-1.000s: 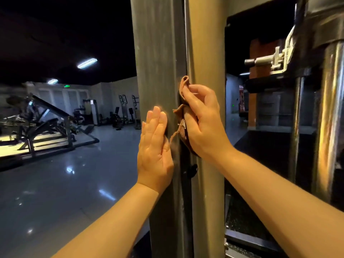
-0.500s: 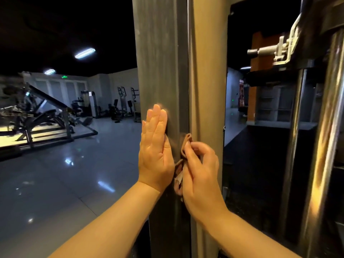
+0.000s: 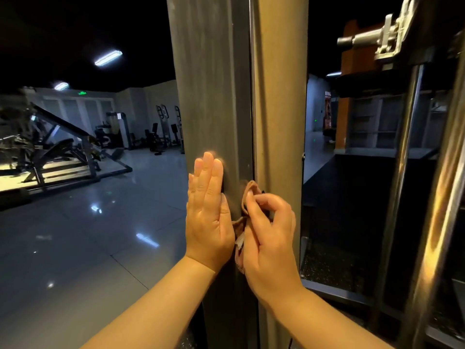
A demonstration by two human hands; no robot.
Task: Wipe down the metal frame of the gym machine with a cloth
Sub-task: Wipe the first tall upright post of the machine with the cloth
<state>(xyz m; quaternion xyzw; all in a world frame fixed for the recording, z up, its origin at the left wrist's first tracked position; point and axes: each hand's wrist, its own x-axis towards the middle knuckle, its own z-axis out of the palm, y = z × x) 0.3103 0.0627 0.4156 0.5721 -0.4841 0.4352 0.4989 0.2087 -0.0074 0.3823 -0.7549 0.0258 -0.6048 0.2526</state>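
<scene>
Left hand, open and flat, fingers together and pointing up, pressed against the grey face of the upright metal frame. Right hand, fingers curled, gripping a bunched brown cloth against the seam between the grey face and the adjoining tan face of the frame; part of the cloth hangs between the two hands. Right of the frame, polished guide rods. Behind at left, a glossy floor and an incline bench.

A single head-worn view is given, faced forward and slightly downward. It is held very near the upright grey metal frame post. The dim gym hall is seen beyond.
</scene>
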